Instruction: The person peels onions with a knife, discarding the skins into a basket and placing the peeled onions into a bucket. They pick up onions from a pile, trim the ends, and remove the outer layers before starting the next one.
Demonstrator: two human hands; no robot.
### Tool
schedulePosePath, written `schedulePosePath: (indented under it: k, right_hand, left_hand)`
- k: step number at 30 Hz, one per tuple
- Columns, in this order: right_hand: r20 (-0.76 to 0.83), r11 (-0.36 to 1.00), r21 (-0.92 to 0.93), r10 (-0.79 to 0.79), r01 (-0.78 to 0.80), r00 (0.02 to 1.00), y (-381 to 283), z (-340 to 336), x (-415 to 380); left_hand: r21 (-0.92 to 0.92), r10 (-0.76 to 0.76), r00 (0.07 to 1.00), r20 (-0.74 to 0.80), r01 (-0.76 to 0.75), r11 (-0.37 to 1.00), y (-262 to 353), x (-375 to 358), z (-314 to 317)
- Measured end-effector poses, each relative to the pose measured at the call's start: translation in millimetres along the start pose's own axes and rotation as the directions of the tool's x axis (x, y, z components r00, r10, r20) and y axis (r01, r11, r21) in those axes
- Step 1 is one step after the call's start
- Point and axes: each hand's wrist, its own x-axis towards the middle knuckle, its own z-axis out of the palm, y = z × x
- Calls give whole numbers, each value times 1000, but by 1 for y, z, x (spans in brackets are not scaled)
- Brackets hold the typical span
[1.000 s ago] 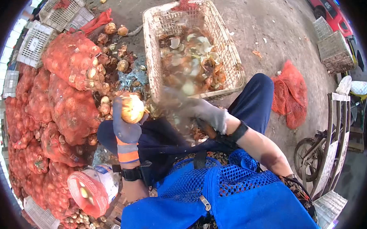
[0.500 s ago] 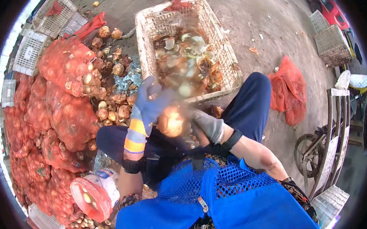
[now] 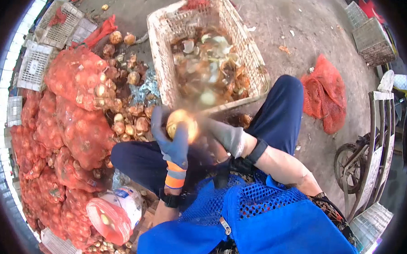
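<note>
My left hand, in a blue-grey glove with an orange and grey cuff, is wrapped round a yellow-brown onion. Just right of the onion is my right hand, in a grey glove. Its fingers are smeared by motion, and whether they hold anything cannot be made out. Both hands are above my lap, at the near edge of a dirty white plastic crate. Onion skins and peelings lie inside the crate, partly blurred.
Red net sacks of onions are piled at the left, with loose onions beside them. A white bucket stands lower left. An empty red net lies on the floor at right, near a wheeled cart.
My left hand has moved right and now wraps round the onion, which has shifted slightly up and left. My right hand stays close beside it, still blurred.
</note>
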Motion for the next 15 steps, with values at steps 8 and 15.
schedulePosePath:
  k: [8, 15]
  right_hand:
    - [-38, 887, -357, -327, 293, 944, -7, 34, -17]
    - [-274, 926, -305, -310, 223, 910, 27, -6, 60]
  left_hand:
    - [-438, -571, 804, -163, 460, 772, -31, 1, -5]
    - [-269, -497, 805, -322, 425, 864, -42, 1, 17]
